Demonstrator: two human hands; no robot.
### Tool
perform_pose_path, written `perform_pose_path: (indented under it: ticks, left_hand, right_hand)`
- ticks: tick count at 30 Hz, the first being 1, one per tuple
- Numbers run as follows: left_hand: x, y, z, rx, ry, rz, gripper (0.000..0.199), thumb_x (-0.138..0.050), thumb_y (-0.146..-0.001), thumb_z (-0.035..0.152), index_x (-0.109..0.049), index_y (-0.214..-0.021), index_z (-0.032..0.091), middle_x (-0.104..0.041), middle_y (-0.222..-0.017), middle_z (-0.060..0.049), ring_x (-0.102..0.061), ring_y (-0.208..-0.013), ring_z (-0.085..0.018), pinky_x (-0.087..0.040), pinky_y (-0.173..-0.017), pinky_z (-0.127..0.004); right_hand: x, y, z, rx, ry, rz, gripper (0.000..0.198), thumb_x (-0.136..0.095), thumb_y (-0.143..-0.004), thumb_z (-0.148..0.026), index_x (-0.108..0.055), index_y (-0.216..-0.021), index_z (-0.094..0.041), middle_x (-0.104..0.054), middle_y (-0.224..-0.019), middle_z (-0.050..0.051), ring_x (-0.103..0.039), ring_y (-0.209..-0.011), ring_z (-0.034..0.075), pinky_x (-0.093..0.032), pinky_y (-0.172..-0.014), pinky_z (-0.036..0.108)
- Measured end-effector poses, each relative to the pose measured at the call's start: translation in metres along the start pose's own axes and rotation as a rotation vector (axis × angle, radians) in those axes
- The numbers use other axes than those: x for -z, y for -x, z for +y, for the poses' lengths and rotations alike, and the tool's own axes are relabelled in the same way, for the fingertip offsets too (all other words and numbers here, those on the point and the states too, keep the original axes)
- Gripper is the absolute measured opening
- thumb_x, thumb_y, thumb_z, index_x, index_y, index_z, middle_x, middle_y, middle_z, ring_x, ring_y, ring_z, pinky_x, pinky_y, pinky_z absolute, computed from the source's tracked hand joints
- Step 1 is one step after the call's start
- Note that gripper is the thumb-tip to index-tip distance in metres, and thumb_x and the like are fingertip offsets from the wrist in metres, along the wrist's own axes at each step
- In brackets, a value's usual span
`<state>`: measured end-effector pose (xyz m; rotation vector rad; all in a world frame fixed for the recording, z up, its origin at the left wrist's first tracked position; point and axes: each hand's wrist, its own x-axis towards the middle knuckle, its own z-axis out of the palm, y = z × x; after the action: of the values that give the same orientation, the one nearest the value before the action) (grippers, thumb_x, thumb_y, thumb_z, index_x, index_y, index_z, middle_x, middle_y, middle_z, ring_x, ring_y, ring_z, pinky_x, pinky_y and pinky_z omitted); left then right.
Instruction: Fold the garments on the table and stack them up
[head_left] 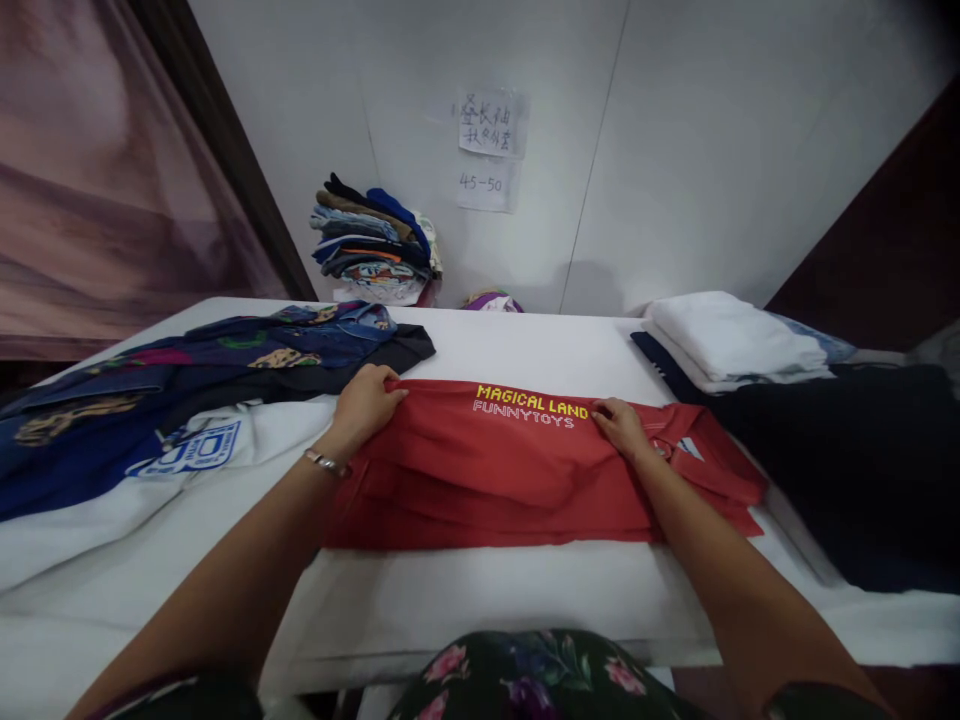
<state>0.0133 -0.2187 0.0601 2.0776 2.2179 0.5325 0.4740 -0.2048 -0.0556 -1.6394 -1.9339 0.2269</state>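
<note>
A red shirt (480,480) with yellow and white lettering lies folded lengthwise across the white table (517,350), its collar toward the right. Near its far left corner, my left hand (369,408) is closed with the cloth pinched between thumb and fingers. My right hand (619,426) pinches the far edge just right of the lettering. The red cloth lies flat with some wrinkles between the two hands.
On the left lie a dark patterned denim garment (247,350) and a white garment with blue print (187,450). Folded white clothes (731,335) and black clothes (862,460) are stacked at right. A clothes pile (375,240) and handwritten paper signs (491,150) are at the back.
</note>
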Motion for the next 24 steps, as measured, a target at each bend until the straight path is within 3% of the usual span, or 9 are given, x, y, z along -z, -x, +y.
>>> perform_pose_path:
  ticks: [5,8,12,15,18,21,24]
  left_hand:
    - [-0.043,-0.011,-0.008,0.025,-0.137,-0.201,0.03,-0.05,-0.087,0.035,-0.066,-0.104,0.017,-0.063,-0.115,-0.013,-0.06,-0.105,-0.026,-0.047,-0.083,-0.032]
    - [-0.051,-0.007,-0.008,-0.023,-0.192,-0.13,0.035,-0.047,-0.089,0.036,-0.064,-0.11,0.014,-0.061,-0.12,-0.016,-0.056,-0.112,-0.029,-0.045,-0.088,-0.037]
    - [-0.046,0.026,0.026,-0.304,-0.082,0.042,0.03,-0.048,-0.092,0.036,-0.064,-0.105,0.014,-0.064,-0.114,-0.014,-0.056,-0.108,-0.028,-0.043,-0.092,-0.041]
    - [-0.051,0.07,0.061,-0.69,0.122,-0.067,0.025,-0.051,-0.092,0.037,-0.065,-0.096,0.018,-0.066,-0.1,-0.009,-0.059,-0.094,-0.022,-0.044,-0.085,-0.036]
    - [-0.064,0.11,0.082,-0.993,0.193,-0.162,0.025,-0.06,-0.089,0.037,-0.064,-0.105,0.019,-0.065,-0.104,-0.009,-0.057,-0.096,-0.022,-0.044,-0.085,-0.037]
    - [-0.077,0.124,0.09,-1.06,0.153,-0.155,0.022,-0.058,-0.089,0.023,-0.062,-0.11,0.018,-0.063,-0.108,-0.01,-0.055,-0.1,-0.023,-0.043,-0.087,-0.039]
    - [-0.085,0.122,0.099,-1.067,0.113,-0.106,0.025,-0.046,-0.092,0.013,-0.062,-0.111,0.018,-0.062,-0.108,-0.01,-0.054,-0.101,-0.023,-0.042,-0.087,-0.039]
  right_hand:
    - [0.0,0.001,-0.001,0.005,0.0,0.0,0.028,-0.052,-0.081,-0.024,-0.069,-0.103,-0.016,-0.071,-0.101,0.011,-0.062,-0.094,0.024,-0.047,-0.088,0.037]
    - [-0.001,0.0,0.0,0.002,-0.004,0.004,0.028,-0.053,-0.081,-0.024,-0.069,-0.103,-0.017,-0.071,-0.102,0.01,-0.062,-0.096,0.023,-0.047,-0.089,0.036]
    - [-0.001,-0.002,-0.001,-0.019,-0.019,0.01,0.029,-0.053,-0.082,-0.025,-0.068,-0.105,-0.017,-0.07,-0.102,0.01,-0.062,-0.097,0.023,-0.047,-0.09,0.037]
    - [0.006,0.004,-0.008,-0.012,-0.079,0.066,0.033,-0.051,-0.085,-0.029,-0.066,-0.112,-0.017,-0.068,-0.113,0.011,-0.06,-0.106,0.023,-0.046,-0.096,0.038]
    - [0.021,0.025,-0.02,0.105,-0.179,0.109,0.033,-0.05,-0.086,-0.03,-0.065,-0.115,-0.022,-0.065,-0.122,0.01,-0.056,-0.117,0.024,-0.042,-0.103,0.043]
    - [0.036,0.055,-0.029,0.277,-0.184,-0.001,0.036,-0.051,-0.084,-0.024,-0.065,-0.117,-0.024,-0.063,-0.128,0.008,-0.051,-0.125,0.025,-0.038,-0.108,0.047]
    - [0.042,0.077,-0.029,0.331,-0.09,-0.128,0.048,-0.052,-0.08,-0.018,-0.062,-0.126,-0.025,-0.059,-0.134,0.008,-0.046,-0.131,0.026,-0.033,-0.11,0.053]
